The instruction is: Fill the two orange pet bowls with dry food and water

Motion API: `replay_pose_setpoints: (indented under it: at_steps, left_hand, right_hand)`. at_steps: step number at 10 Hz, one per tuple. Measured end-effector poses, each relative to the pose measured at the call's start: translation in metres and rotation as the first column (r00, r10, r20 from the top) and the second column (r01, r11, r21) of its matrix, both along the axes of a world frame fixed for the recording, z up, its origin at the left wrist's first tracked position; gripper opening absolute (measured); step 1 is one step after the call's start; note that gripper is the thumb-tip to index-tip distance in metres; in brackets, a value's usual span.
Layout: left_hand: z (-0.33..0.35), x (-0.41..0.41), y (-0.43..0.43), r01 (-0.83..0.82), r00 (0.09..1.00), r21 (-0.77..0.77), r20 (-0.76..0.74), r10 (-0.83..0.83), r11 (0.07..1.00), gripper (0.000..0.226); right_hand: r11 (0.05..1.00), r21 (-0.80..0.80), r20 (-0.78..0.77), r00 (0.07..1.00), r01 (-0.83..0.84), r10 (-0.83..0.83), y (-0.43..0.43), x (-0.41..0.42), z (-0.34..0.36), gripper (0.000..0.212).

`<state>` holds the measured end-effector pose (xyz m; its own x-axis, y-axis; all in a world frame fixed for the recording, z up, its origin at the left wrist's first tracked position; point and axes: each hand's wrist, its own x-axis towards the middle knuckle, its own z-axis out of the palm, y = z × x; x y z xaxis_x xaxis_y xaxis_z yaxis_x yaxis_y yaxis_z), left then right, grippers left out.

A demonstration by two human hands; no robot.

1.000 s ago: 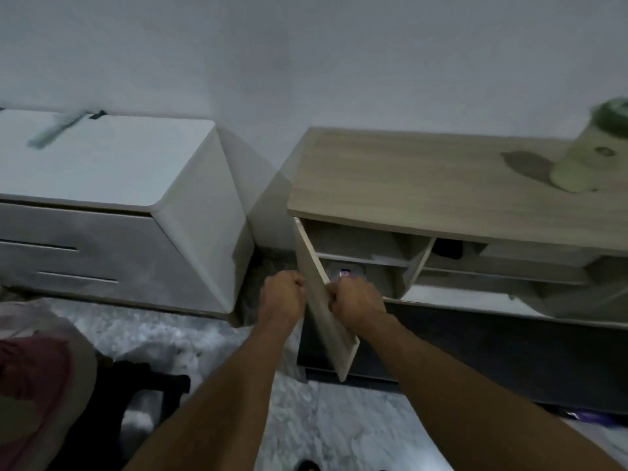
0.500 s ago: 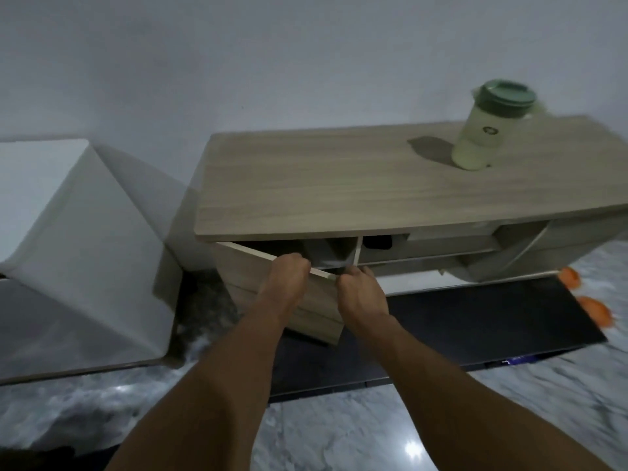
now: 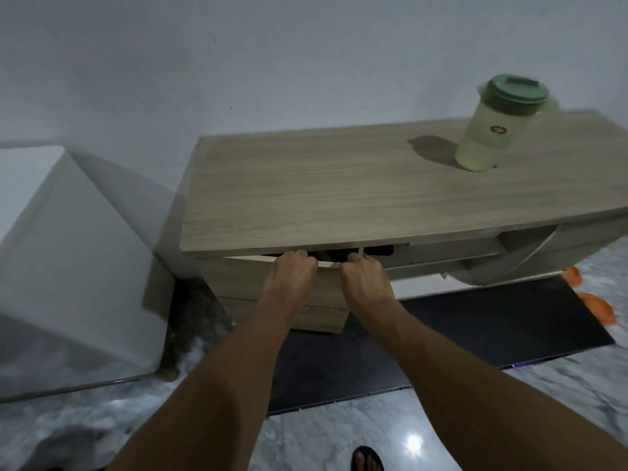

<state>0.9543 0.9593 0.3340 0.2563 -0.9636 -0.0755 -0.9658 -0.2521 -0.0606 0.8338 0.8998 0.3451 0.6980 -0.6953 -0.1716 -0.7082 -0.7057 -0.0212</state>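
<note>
Both hands are on the left door [image 3: 238,283] of a low wooden cabinet [image 3: 356,185]. My left hand [image 3: 292,277] curls its fingers over the door's top edge. My right hand [image 3: 365,283] grips the same edge at the door's right corner. The door stands nearly against the cabinet front, with a narrow dark gap above it. Two orange pet bowls [image 3: 598,307] lie on the floor at the far right, partly cut off by the cabinet and a dark mat. A pale green container with a dark green lid [image 3: 489,130] stands on the cabinet top at the right.
A white cabinet [image 3: 68,266] stands to the left, close to the wooden one. A dark mat [image 3: 475,341] lies on the marble floor in front. The right cabinet door [image 3: 530,256] hangs ajar. My sandalled foot [image 3: 367,462] shows at the bottom.
The left door has swung from wide open to nearly closed under both hands. The view has shifted right and up, bringing the green-lidded container and orange bowls into sight.
</note>
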Motion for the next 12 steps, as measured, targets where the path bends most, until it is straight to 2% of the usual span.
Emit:
replay_pose_setpoints:
  at_steps: [4,5,7,9,11,12]
  left_hand:
    - [-0.006,-0.001,-0.012,-0.063,0.998,-0.041,0.001,0.063,0.997,0.026]
    - [-0.006,-0.002,-0.012,-0.053,0.998,-0.034,0.019,0.054,0.998,0.026]
    - [0.004,0.002,-0.017,-0.043,0.998,0.074,0.057,0.038,0.996,0.029]
    - [0.003,0.008,-0.017,-0.097,0.995,0.152,0.04,0.092,0.984,0.032]
    - [0.003,0.025,-0.01,-0.194,0.98,0.088,-0.029,0.197,0.977,0.026]
    - [0.005,0.015,0.017,-0.273,0.947,0.175,-0.125,0.297,0.946,0.027]
  right_hand:
    - [0.994,-0.049,-0.004,0.995,-0.1,0.1,-0.023,0.005,0.0,0.027]
    - [0.981,-0.091,-0.033,0.985,-0.171,0.168,-0.03,0.006,0.0,0.029]
    - [0.965,-0.115,-0.064,0.971,-0.237,0.231,-0.046,0.016,0.0,0.038]
    - [0.957,-0.12,-0.106,0.962,-0.266,0.254,-0.051,0.019,-0.003,0.041]
    - [0.963,-0.074,-0.086,0.964,-0.258,0.252,-0.058,0.022,0.005,0.033]
    - [0.987,-0.001,-0.021,0.987,-0.158,0.158,-0.059,0.015,0.016,0.017]
